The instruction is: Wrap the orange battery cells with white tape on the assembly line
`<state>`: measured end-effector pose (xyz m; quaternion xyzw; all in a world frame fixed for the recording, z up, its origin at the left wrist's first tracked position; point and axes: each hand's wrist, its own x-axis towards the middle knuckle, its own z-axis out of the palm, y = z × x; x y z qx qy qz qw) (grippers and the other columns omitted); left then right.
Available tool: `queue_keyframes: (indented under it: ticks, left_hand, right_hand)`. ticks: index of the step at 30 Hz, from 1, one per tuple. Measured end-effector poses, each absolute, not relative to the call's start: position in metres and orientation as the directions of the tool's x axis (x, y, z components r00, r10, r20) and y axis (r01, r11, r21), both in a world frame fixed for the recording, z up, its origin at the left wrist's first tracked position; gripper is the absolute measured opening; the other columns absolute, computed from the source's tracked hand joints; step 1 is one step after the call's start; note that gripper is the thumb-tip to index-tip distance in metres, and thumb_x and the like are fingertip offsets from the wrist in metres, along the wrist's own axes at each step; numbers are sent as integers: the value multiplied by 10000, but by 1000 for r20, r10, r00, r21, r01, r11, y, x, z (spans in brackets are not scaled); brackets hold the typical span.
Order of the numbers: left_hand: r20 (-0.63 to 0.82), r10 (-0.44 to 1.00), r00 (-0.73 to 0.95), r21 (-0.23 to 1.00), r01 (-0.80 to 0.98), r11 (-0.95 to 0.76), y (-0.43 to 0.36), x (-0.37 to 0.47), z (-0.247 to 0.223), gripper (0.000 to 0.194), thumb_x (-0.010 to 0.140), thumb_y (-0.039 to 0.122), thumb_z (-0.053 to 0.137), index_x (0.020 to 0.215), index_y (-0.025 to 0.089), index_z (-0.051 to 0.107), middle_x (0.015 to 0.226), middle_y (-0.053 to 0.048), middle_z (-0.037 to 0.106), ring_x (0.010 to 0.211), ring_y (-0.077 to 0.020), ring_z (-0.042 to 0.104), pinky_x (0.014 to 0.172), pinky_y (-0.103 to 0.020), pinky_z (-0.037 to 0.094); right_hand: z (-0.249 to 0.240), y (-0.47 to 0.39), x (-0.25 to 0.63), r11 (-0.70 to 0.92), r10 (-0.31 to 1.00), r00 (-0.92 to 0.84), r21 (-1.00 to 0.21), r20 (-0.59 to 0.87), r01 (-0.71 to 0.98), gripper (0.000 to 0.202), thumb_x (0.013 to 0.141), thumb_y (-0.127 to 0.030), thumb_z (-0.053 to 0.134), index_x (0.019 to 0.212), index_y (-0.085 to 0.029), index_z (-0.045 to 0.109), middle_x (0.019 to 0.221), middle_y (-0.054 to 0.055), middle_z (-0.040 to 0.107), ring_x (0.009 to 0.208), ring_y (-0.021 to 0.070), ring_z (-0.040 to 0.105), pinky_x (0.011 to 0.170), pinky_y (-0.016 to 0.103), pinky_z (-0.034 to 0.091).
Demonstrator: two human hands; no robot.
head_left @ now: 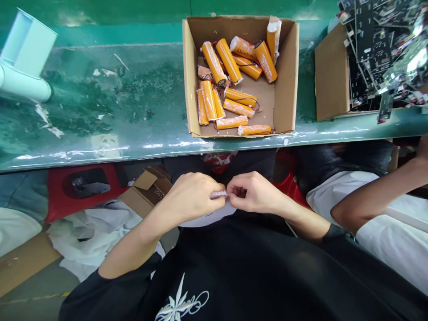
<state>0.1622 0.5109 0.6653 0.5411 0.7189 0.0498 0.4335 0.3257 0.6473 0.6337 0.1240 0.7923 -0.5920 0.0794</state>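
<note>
Over my lap, just below the bench edge, my left hand (197, 196) is closed on a small whitish-pink strip (218, 194) that sticks out between its thumb and fingers. My right hand (250, 192) pinches the strip's other end, thumb and forefinger pressed together, close beside my left fingertips. Much of the strip is hidden by the fingers. On the bench in front stands a cardboard box (241, 133) holding several orange cylinders (229, 61) with white residue and thin wires.
A box (331, 76) heaped with black circuit boards (372, 44) stands at the right of the green bench (143, 98). A light-blue holder (28, 49) is at left. Another person's arm (377, 191) is at right; red stool (83, 187) lower left.
</note>
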Motion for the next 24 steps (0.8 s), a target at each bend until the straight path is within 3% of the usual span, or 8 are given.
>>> queue_keyframes:
  ticks: [7, 11, 14, 16, 18, 19, 21, 24]
  left_hand:
    - [-513, 857, -49, 543, 755, 368, 507, 167, 666, 277, 876, 307, 567, 630, 216, 657, 701, 1, 714, 654, -166, 615, 586, -326, 195]
    - [-459, 888, -28, 564, 764, 315, 500, 163, 663, 248, 895, 292, 598, 672, 229, 689, 721, 22, 731, 664, -159, 655, 574, -321, 256]
    - [-393, 919, -34, 622, 726, 293, 476, 149, 661, 218, 962, 331, 608, 826, 251, 758, 781, 34, 766, 713, -156, 708, 611, -288, 400]
    - [-281, 952, -124, 673, 681, 287, 448, 138, 664, 213, 989, 397, 633, 996, 255, 792, 912, 18, 807, 793, -162, 751, 694, -261, 511]
    - [-114, 948, -297, 705, 648, 288, 413, 131, 669, 258, 974, 443, 682, 1129, 268, 790, 1020, 3, 819, 841, -170, 773, 772, -250, 583]
    - [-28, 916, -401, 718, 629, 297, 396, 130, 672, 271, 960, 445, 706, 1169, 290, 784, 1032, 7, 820, 842, -174, 778, 793, -255, 607]
    - [116, 800, -589, 769, 563, 303, 365, 129, 674, 327, 934, 438, 740, 1252, 366, 755, 991, 40, 822, 809, -193, 782, 773, -296, 651]
    - [191, 693, -695, 833, 488, 261, 340, 126, 670, 366, 911, 441, 746, 1277, 451, 732, 926, 75, 817, 720, -230, 771, 631, -364, 676]
  right_hand:
    - [632, 650, 323, 224, 65, -946, -919, -318, 325, 70, 769, -114, 642, 729, -169, 659, 650, -40, 611, 597, 84, 500, 604, 225, 376]
    - [604, 639, 325, -286, 9, -886, -850, -463, 442, 62, 779, -200, 645, 729, -169, 626, 614, -43, 552, 555, 84, 450, 540, 218, 346]
    - [578, 621, 332, -760, 73, -823, -566, -563, 320, 130, 751, -260, 666, 699, -181, 576, 577, -61, 455, 505, 71, 356, 493, 206, 286]
    - [564, 611, 341, -903, 172, -758, -408, -629, 134, 175, 740, -276, 667, 683, -193, 524, 589, -76, 376, 500, 66, 291, 484, 197, 272]
    - [557, 611, 353, -899, 306, -694, -437, -652, 15, 226, 784, -308, 627, 666, -208, 463, 596, -83, 307, 500, 75, 240, 477, 197, 283]
    - [556, 615, 359, -840, 369, -686, -542, -627, 43, 245, 832, -335, 580, 662, -219, 448, 584, -84, 284, 492, 85, 226, 465, 204, 289]
    - [564, 631, 369, -594, 423, -738, -776, -525, 212, 300, 909, -385, 509, 655, -228, 484, 546, -76, 305, 477, 103, 258, 442, 228, 311]
    - [607, 670, 370, -87, 275, -887, -928, -372, 362, 272, 922, -386, 620, 745, -184, 663, 618, -27, 568, 540, 125, 468, 520, 244, 422]
